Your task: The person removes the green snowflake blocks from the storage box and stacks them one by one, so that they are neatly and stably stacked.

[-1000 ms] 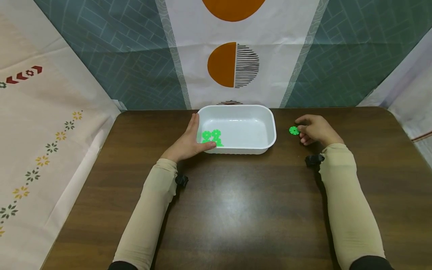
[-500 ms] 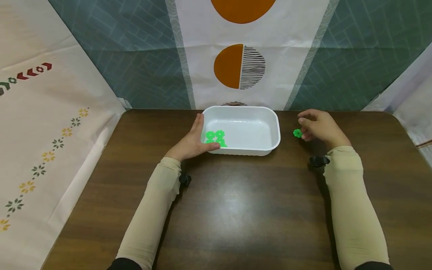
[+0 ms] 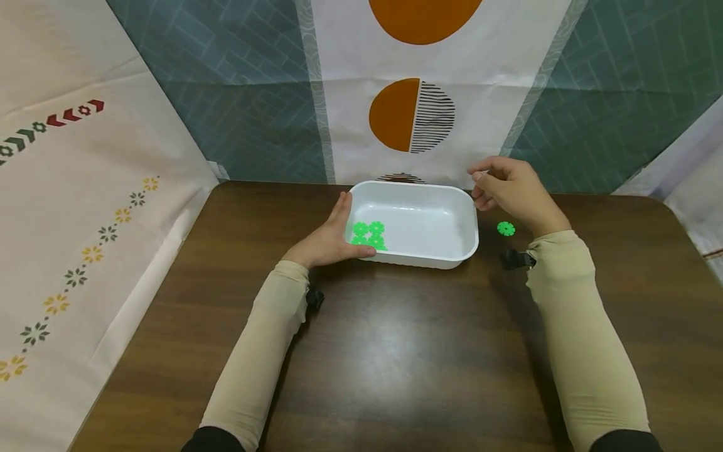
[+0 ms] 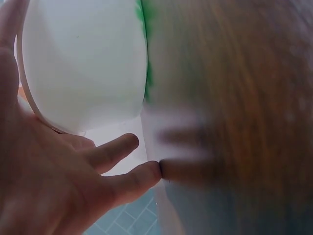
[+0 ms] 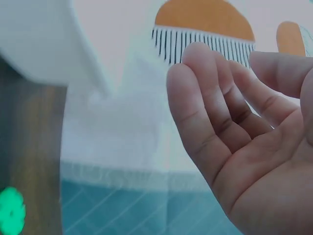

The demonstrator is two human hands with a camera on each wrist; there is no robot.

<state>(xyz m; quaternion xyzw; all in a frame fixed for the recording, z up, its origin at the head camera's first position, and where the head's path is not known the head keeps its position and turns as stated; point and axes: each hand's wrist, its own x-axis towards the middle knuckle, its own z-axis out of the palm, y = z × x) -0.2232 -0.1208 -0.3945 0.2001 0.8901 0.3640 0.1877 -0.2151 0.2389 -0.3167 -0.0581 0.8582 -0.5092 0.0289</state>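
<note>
A white plastic tray (image 3: 420, 226) stands at the back of the table, with several bright green notched discs (image 3: 369, 235) in its left front corner. My left hand (image 3: 327, 242) rests at that corner, thumb along the front rim and fingers against the left end. In the left wrist view, the ring and little fingers (image 4: 117, 152) stretch out fairly straight. My right hand (image 3: 516, 191) hovers by the tray's right rear corner. Its fingers bend loosely and hold nothing, as the right wrist view confirms. One green disc (image 3: 506, 228) lies on the table below it, right of the tray.
The brown wooden table (image 3: 390, 351) ends just behind the tray, where a patterned cloth (image 3: 463, 56) hangs. Another pale embroidered cloth (image 3: 113, 163) borders the left side. Black wrist cameras sit on both sleeves.
My right hand has left the single green disc, which it touched earlier, and moved up and left toward the tray. The disc stays on the table. My left hand keeps its place at the tray.
</note>
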